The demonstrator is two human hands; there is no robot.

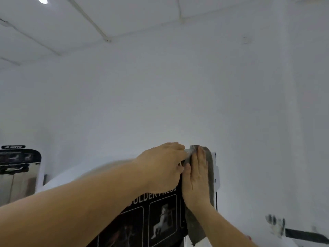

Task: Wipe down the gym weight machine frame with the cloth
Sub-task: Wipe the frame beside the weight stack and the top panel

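Head view tilted up, mostly white wall [178,95] and ceiling, with a ceiling light [42,0] at top left. Both hands meet at the top right corner of the weight machine frame [216,173], low in the centre of the view. The grey cloth [210,175] is draped over that corner and hangs down the frame's right edge, its loose lower end dangling below the wrist. The right hand [195,177] comes in from the lower right and lies flat on the cloth, fingers straight and together, pressing it against the frame with fingertips pointing up. The left hand [163,166] reaches across from the lower left with its fingers curled at the top edge, clamped on the cloth's pale upper end just beside the right hand's fingertips; the thumbs nearly touch. Motion blur softens the left forearm. Below the hands is the machine's black placard [160,220] with a white seated figure and partly covered lettering ending "PRESS". A second machine [17,175] with a shiny shroud and a dark top label stands at the far left, well apart. A dark bar [306,236], blurred, shows at the lower right against the wall.
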